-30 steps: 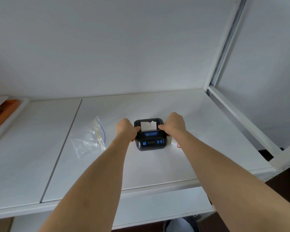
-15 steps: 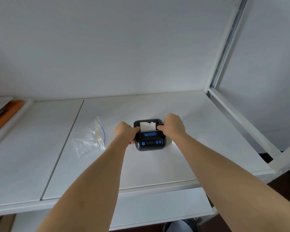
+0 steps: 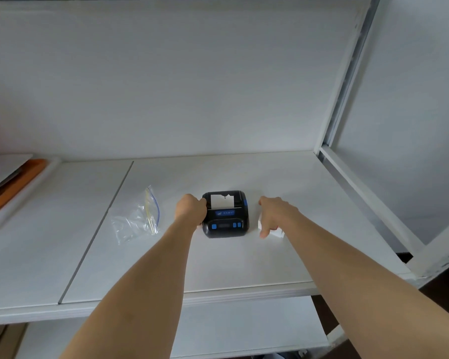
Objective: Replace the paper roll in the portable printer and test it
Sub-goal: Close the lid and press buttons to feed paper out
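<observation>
A small black portable printer [image 3: 226, 221] with blue buttons sits on the white shelf [image 3: 218, 268]. A torn strip of white paper [image 3: 222, 202] sticks out of its top slot. My left hand [image 3: 191, 211] grips the printer's left side. My right hand [image 3: 276, 212] is off the printer, to its right, fingers apart and pointing down over a small white paper roll [image 3: 276, 232] that it partly hides. I cannot tell whether the fingers touch the roll.
An empty clear zip bag [image 3: 138, 221] lies left of the printer. Far left, an orange and grey tray [image 3: 11, 180] rests on the neighbouring shelf. White metal frame bars [image 3: 368, 200] run along the right side. A wall stands behind.
My right hand has let go of the printer's right side and moved right, down over the paper roll. My left hand stays on the printer.
</observation>
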